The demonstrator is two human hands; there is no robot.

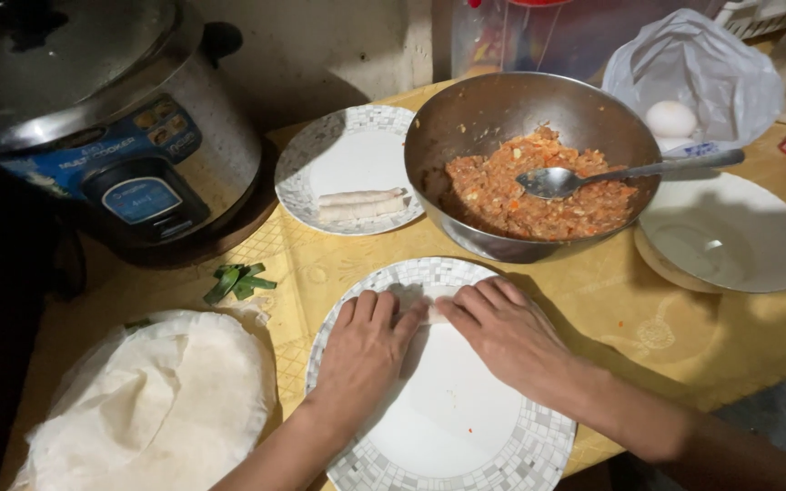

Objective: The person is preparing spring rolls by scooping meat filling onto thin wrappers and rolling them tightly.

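Both hands lie palm-down on the near plate (502, 455), a white round one with a grey mosaic rim, set at the front edge of the worktop (593, 300). The left hand (363, 350) and right hand (502, 332) meet at the plate's far side, fingertips nearly touching, with the wrapper roll (430, 314) under them. Only a small pale patch of the roll shows between the two sets of fingers (393, 314).

Fingers: extended and flat, pressed down on the roll rather than closed round it. No pinch visible on either hand.

Axis: the roll's long axis runs left to right, across the person, judged from the line of the fingertips. It lies just ahead of the palms, on the side away from the body. Neither hand is clearly nearer; each covers one end.

Edges and room:
- Ahead of the roll: plate rim close, then yellow cloth, then the steel bowl (466, 136) of orange filling with a spoon (593, 175) in it. Little clearance forward.
- Toward the body: the bare white centre of the plate.
- Left: stack of round wrappers (156, 400), near the plate but apart; green leaf pieces (238, 280) beyond.
- Far left: second plate (347, 145) with two finished rolls (361, 204) lying side by side, same left-right axis.
- Right: shallow white dish (730, 236), well apart.
- Rear: rice cooker (111, 118); bag with an egg (670, 118).
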